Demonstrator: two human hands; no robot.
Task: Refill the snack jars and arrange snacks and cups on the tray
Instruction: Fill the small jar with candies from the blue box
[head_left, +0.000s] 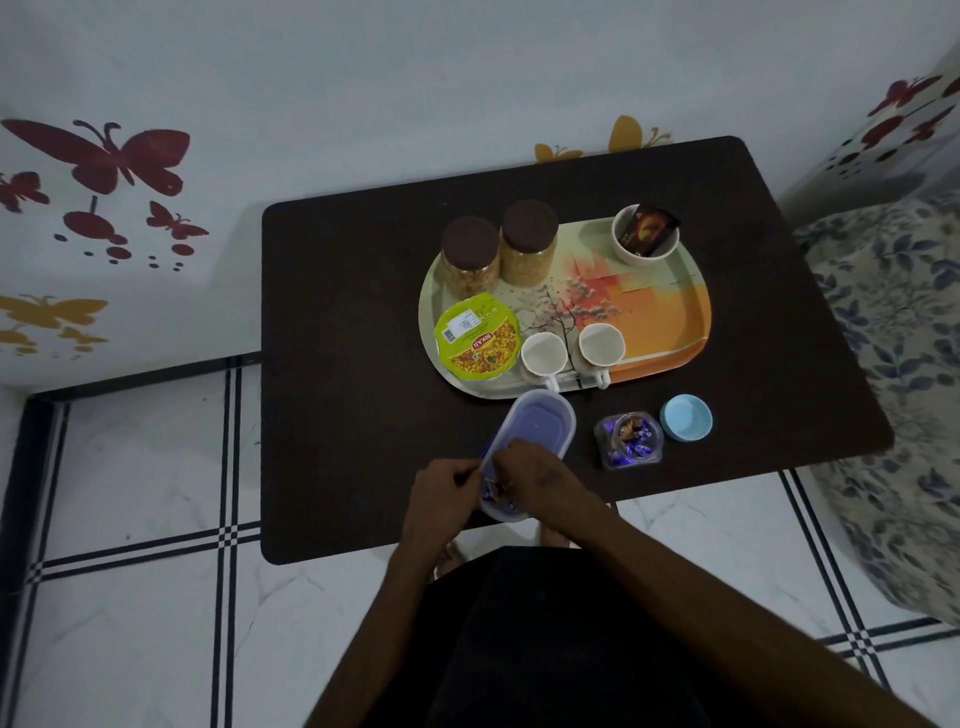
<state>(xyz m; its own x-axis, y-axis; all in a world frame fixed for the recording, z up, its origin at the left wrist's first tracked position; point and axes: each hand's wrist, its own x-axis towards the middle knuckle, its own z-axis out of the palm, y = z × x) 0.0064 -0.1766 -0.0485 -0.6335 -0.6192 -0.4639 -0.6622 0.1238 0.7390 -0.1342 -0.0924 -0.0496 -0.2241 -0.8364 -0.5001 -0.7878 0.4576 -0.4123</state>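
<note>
Both hands meet at the near end of the long purple plastic tub (530, 447) on the dark counter (337, 415). Left hand (445, 483) grips its rim; right hand (540, 480) curls inside, whether its grip has a candy I cannot tell. Small shiny wrapped candies look light and slippery, so pinch a few from above for the small clear open jar (628, 440).

On a dark table (337, 312), both hands work at an oblong purple container (535, 431): the left hand (447, 486) grips its near rim, the right hand (540, 480) reaches inside among wrapped candies. An open candy jar (629, 439) and its blue lid (685, 418) sit just beside it, near the tray (660, 312).

Head cam, looking steeply down on table (363, 312) from nearby.
</note>
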